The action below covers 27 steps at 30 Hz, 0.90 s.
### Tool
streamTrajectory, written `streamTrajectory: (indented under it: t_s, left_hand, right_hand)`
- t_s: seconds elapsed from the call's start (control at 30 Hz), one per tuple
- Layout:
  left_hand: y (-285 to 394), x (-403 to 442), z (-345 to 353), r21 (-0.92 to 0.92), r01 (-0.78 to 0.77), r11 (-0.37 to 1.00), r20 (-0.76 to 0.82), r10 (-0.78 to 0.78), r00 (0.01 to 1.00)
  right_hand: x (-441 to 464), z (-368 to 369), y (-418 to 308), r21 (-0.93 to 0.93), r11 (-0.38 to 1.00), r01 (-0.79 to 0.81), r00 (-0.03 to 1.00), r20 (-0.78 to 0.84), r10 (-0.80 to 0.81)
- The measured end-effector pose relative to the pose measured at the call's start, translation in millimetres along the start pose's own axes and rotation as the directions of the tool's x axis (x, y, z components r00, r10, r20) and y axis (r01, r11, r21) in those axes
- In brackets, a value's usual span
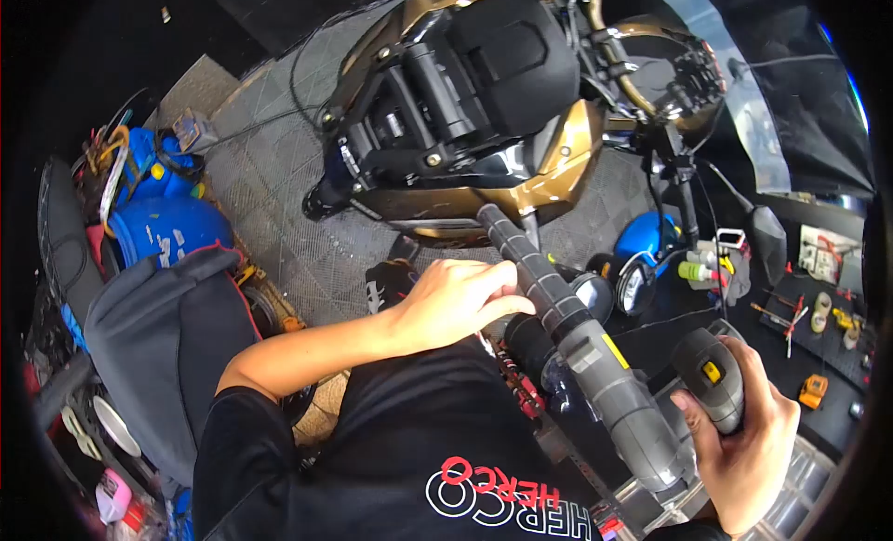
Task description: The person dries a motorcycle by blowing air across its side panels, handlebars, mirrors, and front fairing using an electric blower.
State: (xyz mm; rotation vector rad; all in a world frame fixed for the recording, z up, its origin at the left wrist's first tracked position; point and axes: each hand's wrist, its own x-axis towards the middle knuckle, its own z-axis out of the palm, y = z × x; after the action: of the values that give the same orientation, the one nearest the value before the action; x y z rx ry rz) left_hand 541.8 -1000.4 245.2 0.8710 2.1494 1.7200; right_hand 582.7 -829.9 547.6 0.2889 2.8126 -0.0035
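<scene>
A long grey ribbed tube tool runs diagonally from the middle down to the lower right, its narrow tip close to the side of a black and gold motorcycle. My right hand is wrapped round the tool's dark grey handle, which has a yellow button. Beside the upper part of the tube is my left hand, with fingers curled and thumb pointing at the tube. Whether its fingertips touch the tube or hold anything is hidden.
At the left stand a blue tank and a dark padded seat. Small tools and an orange tape measure lie at the right. Round lamps sit beyond the tube. A cable crosses the tiled floor.
</scene>
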Motion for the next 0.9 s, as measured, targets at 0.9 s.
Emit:
streamTrajectory:
  t_s: [0.9]
  left_hand:
    - [-21, -62, -5, -0.049, 0.166, 0.985, -0.187, -0.172, 0.967]
  right_hand:
    - [45, 24, -57, -0.153, 0.938, 0.31, 0.941, 0.188, -0.28]
